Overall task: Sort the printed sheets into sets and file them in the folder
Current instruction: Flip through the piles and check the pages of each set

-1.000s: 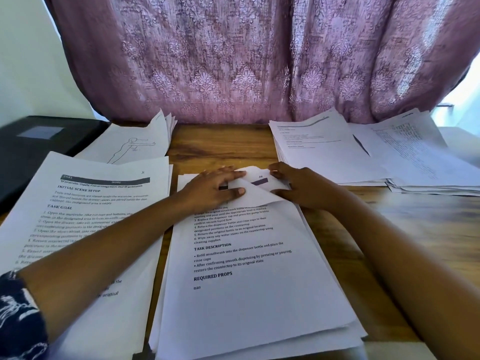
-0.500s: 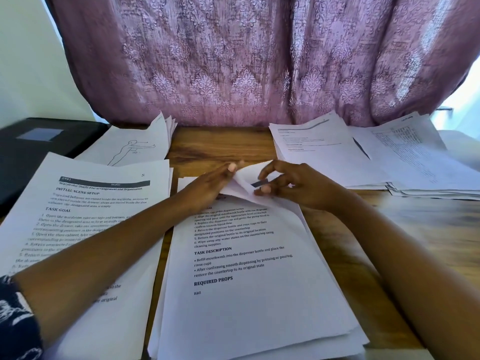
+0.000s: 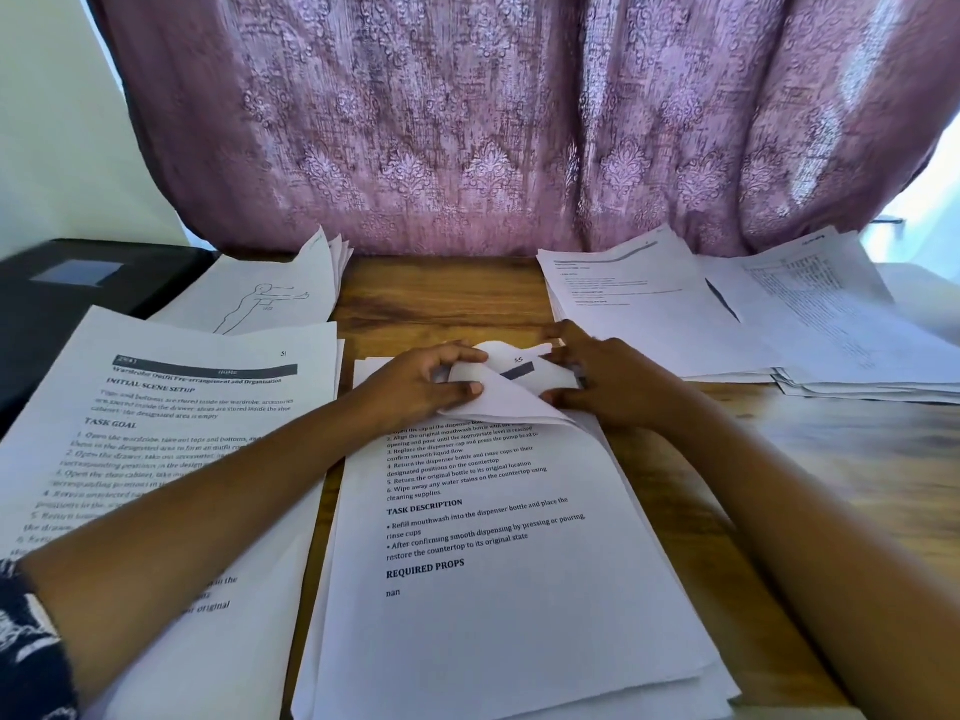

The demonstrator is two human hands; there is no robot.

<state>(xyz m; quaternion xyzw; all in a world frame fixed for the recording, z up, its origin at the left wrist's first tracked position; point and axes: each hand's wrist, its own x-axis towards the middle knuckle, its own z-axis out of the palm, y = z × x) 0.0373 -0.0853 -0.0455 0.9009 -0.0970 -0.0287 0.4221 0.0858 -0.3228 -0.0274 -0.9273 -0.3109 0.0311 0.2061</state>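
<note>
The curtain (image 3: 467, 122) is dusty mauve, woven with paler pink damask medallions. The desk (image 3: 441, 298) is honey-brown with darker wood grain. The middle stack (image 3: 493, 589) is white with black type, and its folded-back top sheet (image 3: 498, 402) shows plain white. The left stack (image 3: 171, 459) is white with black type under a dark grey banner (image 3: 208, 367). Behind it, a white drawing sheet (image 3: 260, 304) carries a thin black outline figure. The folder (image 3: 78, 314) is black with a pale grey-blue label (image 3: 78, 272). The sleeve (image 3: 26, 657) is navy with white markings.
</note>
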